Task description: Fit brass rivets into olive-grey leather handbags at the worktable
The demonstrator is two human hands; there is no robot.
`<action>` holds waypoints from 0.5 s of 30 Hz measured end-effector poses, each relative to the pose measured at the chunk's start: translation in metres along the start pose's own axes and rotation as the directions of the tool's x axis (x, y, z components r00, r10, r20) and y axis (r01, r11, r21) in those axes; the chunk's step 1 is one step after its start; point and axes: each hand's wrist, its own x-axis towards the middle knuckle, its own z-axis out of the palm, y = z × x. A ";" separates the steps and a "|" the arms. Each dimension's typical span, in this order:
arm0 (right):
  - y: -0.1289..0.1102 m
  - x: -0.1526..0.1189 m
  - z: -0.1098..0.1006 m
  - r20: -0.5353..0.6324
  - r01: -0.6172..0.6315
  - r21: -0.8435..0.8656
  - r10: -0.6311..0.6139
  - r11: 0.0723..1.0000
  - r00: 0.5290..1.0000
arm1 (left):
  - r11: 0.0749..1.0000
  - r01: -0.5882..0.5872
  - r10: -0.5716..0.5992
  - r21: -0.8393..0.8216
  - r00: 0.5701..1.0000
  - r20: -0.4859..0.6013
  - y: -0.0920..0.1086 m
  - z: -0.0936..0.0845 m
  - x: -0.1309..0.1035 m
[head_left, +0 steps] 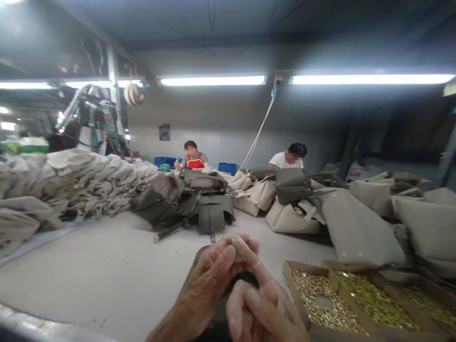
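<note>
Right now the person's two hands are meeting low in the middle of the view, just above the desk [89, 266]. The left hand [208, 280] is curling its fingers in, and the right hand [256, 304] is pressing against it from below, with one finger that seems to be wearing a pale wrap. Together they are pinching something small and pale at the fingertips, but it is too hidden to tell what it is. A dark thing [221, 313] is lying under the hands, mostly covered. The small piece is probably light and easy to drop, so a tight fingertip pinch looks like the best way to hold it. Just to the right, open cardboard boxes are sitting side by side: one box of silvery bits [322, 299] and one box of golden bits [374, 299]. Those bits look tiny, hard and slippery, and they could spill if a box is bumped. Farther back, dark green bags [192, 204] are lying in a heap, and cream bags [356, 228] are piling up on the right. They look soft and floppy. A long pile of cloth covers [71, 185] is filling the left side. Two other people are working at the far end. The bare desk in front is leaving room for the hands.
</note>
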 end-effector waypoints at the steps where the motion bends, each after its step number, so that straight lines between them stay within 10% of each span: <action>1: 0.009 0.003 0.002 -0.027 0.021 -0.014 -0.022 1.000 0.999 | 0.998 0.022 -0.021 -0.064 1.000 0.021 -0.003 0.002 0.000; 8: 0.061 0.047 0.007 -0.026 0.388 -0.086 -0.391 0.918 0.920 | 0.964 -0.026 0.061 -0.265 0.990 0.124 -0.012 0.008 -0.003; 15: 0.043 0.028 -0.014 0.132 0.469 0.039 -0.469 0.883 0.873 | 0.985 0.025 0.021 -0.172 0.965 0.260 -0.011 0.014 -0.004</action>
